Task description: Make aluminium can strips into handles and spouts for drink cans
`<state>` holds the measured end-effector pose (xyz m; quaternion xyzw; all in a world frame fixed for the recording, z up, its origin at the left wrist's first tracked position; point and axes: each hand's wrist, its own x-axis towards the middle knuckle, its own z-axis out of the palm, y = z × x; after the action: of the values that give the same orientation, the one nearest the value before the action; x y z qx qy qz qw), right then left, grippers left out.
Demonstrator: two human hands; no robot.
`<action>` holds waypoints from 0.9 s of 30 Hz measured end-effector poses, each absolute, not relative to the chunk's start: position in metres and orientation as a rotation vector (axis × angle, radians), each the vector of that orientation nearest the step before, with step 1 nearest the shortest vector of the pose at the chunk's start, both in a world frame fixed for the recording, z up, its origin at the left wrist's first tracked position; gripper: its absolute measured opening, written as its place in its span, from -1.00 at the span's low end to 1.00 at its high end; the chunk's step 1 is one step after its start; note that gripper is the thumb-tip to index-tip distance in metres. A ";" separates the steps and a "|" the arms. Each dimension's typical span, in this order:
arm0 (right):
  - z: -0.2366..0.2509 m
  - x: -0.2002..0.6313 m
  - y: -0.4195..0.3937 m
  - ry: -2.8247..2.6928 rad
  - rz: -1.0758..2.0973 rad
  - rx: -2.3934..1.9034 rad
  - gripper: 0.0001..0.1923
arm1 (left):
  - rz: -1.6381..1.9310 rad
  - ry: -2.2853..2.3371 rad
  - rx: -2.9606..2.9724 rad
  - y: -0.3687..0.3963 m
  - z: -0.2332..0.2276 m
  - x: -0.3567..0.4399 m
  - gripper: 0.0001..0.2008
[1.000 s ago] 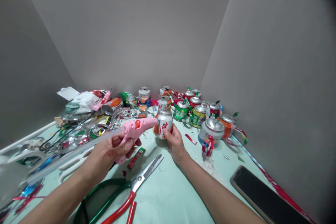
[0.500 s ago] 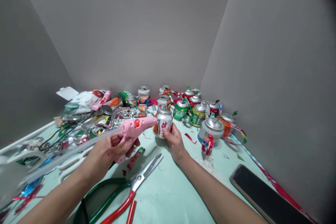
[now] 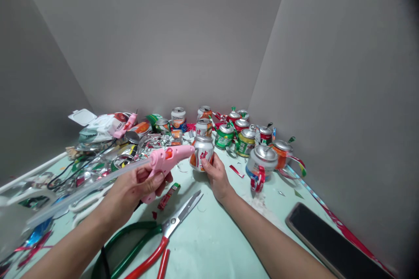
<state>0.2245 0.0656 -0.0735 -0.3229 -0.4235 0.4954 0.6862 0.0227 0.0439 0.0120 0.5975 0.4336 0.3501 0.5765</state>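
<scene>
My left hand is wrapped round the handle of a pink hot glue gun. A long clear glue stick runs out of its back over my forearm. The nozzle points right, at the side of a short white can with red characters and orange patches. My right hand grips that can from the right, thumb on its front. Whether the nozzle touches the can I cannot tell. Below my hands lie scissors with green and red handles, blades parted, and a crumpled red-green strip.
Several small pots made from cans, among them a silver one with a red handle, stand at the right. A phone lies front right. Metal scraps, a wipes pack and a second pink glue gun crowd the left.
The view has shifted very slightly. Both hands, the glue gun and the can keep nearly the same positions.
</scene>
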 end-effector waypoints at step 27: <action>-0.076 0.224 0.067 -0.923 1.092 -0.727 -0.57 | 1.111 1.618 2.341 0.059 0.039 -0.005 -0.57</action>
<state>0.2242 0.0670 -0.0761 -0.3256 -0.4135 0.4895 0.6953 -0.0052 0.0595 0.0390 0.7655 0.5292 0.3635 0.0433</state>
